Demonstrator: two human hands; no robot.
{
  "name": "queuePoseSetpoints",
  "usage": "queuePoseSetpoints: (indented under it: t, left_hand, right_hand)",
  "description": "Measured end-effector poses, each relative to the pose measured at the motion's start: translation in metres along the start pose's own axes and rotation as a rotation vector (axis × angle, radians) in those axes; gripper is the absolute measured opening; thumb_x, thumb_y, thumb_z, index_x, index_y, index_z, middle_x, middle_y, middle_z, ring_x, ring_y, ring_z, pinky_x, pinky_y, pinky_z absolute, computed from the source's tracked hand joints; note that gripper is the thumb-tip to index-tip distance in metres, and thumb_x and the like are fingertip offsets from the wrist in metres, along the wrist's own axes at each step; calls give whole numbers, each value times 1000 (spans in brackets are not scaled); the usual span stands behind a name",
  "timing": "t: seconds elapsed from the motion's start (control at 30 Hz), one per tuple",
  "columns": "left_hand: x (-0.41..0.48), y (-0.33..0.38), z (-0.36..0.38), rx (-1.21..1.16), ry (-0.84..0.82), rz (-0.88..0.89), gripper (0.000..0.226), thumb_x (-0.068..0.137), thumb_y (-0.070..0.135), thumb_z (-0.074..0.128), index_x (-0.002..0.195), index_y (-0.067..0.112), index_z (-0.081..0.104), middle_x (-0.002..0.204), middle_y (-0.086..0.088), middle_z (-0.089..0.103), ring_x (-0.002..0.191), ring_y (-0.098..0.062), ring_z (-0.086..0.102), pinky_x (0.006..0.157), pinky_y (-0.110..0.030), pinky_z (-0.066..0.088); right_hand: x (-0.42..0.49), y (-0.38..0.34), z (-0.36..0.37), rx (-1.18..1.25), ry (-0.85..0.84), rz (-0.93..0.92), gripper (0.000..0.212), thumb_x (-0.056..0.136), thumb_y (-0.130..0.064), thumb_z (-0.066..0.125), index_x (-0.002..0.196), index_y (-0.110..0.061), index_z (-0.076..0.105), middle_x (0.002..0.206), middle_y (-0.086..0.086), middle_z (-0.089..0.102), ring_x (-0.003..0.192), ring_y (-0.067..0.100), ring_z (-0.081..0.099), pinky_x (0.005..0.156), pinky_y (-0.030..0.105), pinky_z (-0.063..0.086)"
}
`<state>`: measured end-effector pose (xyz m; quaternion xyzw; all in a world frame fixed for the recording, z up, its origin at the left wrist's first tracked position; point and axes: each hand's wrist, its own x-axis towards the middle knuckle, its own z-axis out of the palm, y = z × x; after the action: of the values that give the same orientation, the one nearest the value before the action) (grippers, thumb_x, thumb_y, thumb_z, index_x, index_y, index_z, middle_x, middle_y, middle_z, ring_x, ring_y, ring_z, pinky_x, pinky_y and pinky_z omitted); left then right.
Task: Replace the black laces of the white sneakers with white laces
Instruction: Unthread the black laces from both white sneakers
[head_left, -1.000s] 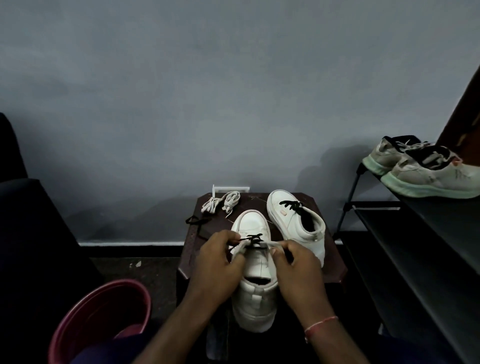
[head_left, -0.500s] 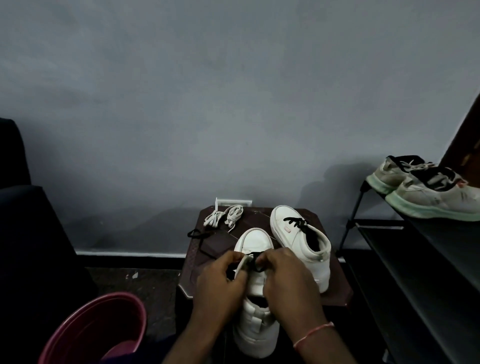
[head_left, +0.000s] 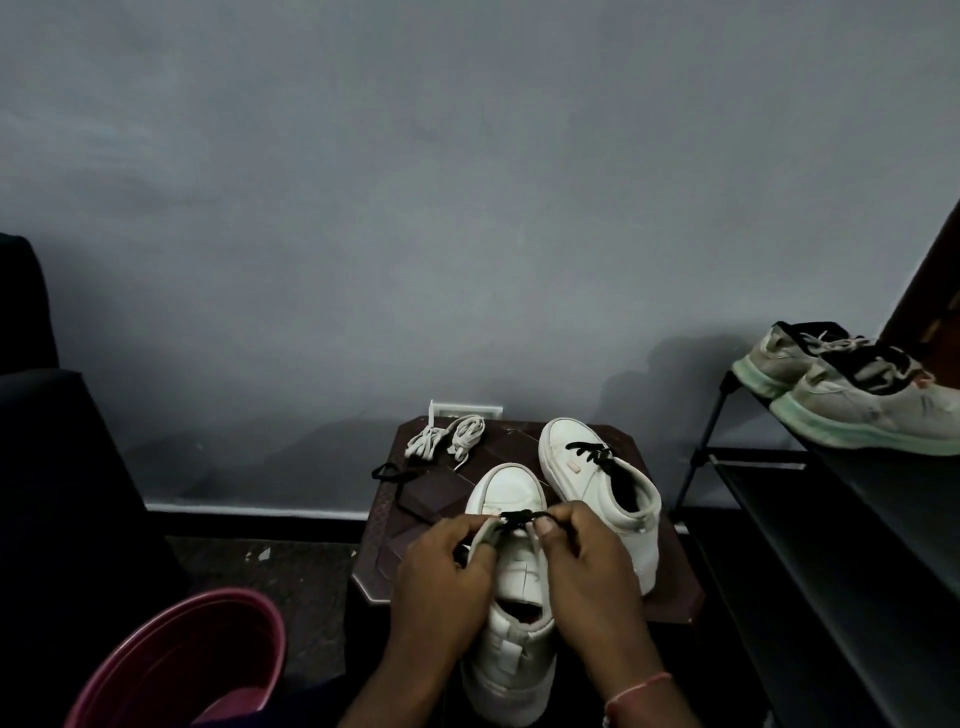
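Scene: You sit over a small dark-brown counter (head_left: 415, 525) set against a grey wall, with both hands working at the shoe nearest you.
Near shoe: The white leather sneaker (head_left: 511, 491) points its toe at the wall, and its heel reaches past the counter's near edge toward you. A short run of black lace (head_left: 517, 517) crosses its front eyelets.
Left hand: Your left hand (head_left: 441, 577) has its grip closed on a flat white lace (head_left: 480, 538), pinched between thumb and forefinger just left of the black lace.
Right hand: Your right hand (head_left: 587, 571), a pink thread at its wrist, pinches the right end of that black lace with thumb and fingertips. A second white strand runs down beside the thumb; whether the grip takes it too cannot be told.
Second shoe: The other white sneaker (head_left: 576, 483) stands on the counter just right of the first, toe to the wall, with a second black lace (head_left: 592, 454) threaded in.
Spare laces: A bundle of white laces (head_left: 447, 439) lies at the counter's far left corner. A loose black lace (head_left: 395, 475) trails over the left edge near it.
Surroundings: A maroon plastic bucket (head_left: 208, 649) sits on the floor at lower left. A black metal shoe rack (head_left: 779, 519) at right carries a pair of grey sneakers with mint-green soles (head_left: 857, 410).
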<state>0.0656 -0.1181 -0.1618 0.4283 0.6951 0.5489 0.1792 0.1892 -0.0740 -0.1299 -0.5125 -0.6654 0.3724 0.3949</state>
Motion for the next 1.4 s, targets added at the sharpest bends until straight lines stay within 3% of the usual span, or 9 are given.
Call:
queuePoseSetpoints:
  t: [0.17,0.43,0.5,0.57,0.67,0.73,0.9,1.03,1.4]
  left_hand:
    - [-1,0,1,-27,-4,-17,27,72,43,56,92,37,73,85,19,72,80,-3,68,75,-40,56]
    - [-1,-1,1,-8,-8,18,32,70,51,54,89,35,74,84,17,72,80,-2,67,75,-39,55]
    - [0,-4,2,7,1,27,30,72,51,55,90,34,74,84,18,72,80,-2,67,75,-38,55]
    - [1,-4,3,24,10,29,24,75,44,58,90,33,74,83,18,72,80,-3,67,75,-37,55]
    - [1,-6,4,44,14,35,20,76,38,60,91,35,73,83,16,71,80,-3,66,74,-37,54]
    - [2,-8,4,51,17,36,20,76,40,59,91,35,72,83,14,71,80,-6,67,74,-38,54]
    - [3,-5,5,31,1,11,30,72,48,53,89,33,72,81,12,72,78,-8,68,72,-41,55]
    - [-1,-3,3,7,-3,10,33,69,42,52,91,30,74,82,12,73,77,-7,68,73,-41,55]
    - [0,-7,7,41,2,-8,42,66,49,50,96,30,72,88,10,72,86,-12,68,79,-41,55]
  right_hand:
    - [0,-5,-3,-291,-78,-357,38,86,-8,59,118,-30,56,114,-16,57,108,8,50,96,29,42]
    - [7,-9,-1,-429,-132,-338,5,93,-24,55,89,-23,58,87,-4,68,85,15,62,76,34,46]
    - [6,-7,0,-175,-71,-226,9,95,-16,55,88,-19,57,84,-3,68,80,10,62,73,31,47]
    - [4,-10,-2,410,0,8,13,98,-8,51,87,-11,57,83,4,68,74,7,64,67,23,50]
    - [3,-10,-5,945,14,219,14,99,-7,45,88,-6,54,81,18,66,77,27,62,75,37,54]
    - [6,-7,-5,793,-25,117,13,98,-6,48,86,-8,54,78,18,65,75,26,62,78,40,52]
    - [10,-24,-15,-49,-129,-334,12,89,-13,65,89,-24,59,76,-13,59,73,0,55,68,11,40]
    - [4,-27,-13,-735,-206,-422,21,88,-29,59,109,-27,60,107,-5,54,108,18,45,88,32,42]
    - [7,-4,-1,-544,-69,-407,14,86,-27,58,93,-24,70,95,-2,56,99,22,50,81,41,45]
